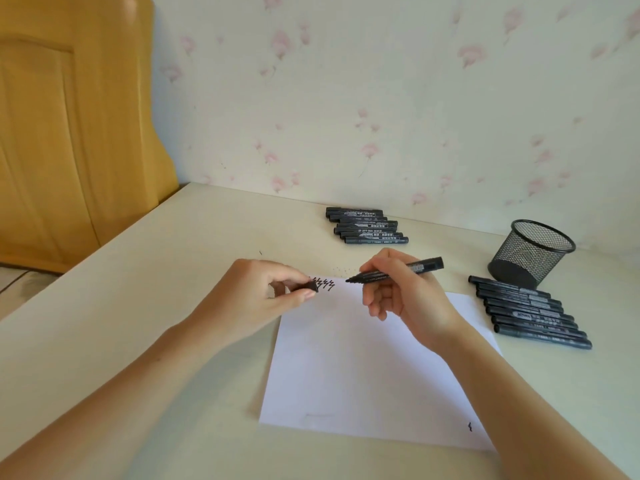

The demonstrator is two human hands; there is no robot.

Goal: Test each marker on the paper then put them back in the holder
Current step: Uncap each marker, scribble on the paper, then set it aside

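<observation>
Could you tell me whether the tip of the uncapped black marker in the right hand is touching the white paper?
Cannot tell. In the head view the black marker tip lies at the white paper's far edge, with no clear gap or contact.

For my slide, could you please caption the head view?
Right hand poises uncapped marker over paper; left hand holds cap.

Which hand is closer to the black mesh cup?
The right hand. It holds an uncapped marker over the paper, just left of the mesh cup. The left hand, pinching the cap, is farther away on the paper's other side.
</observation>
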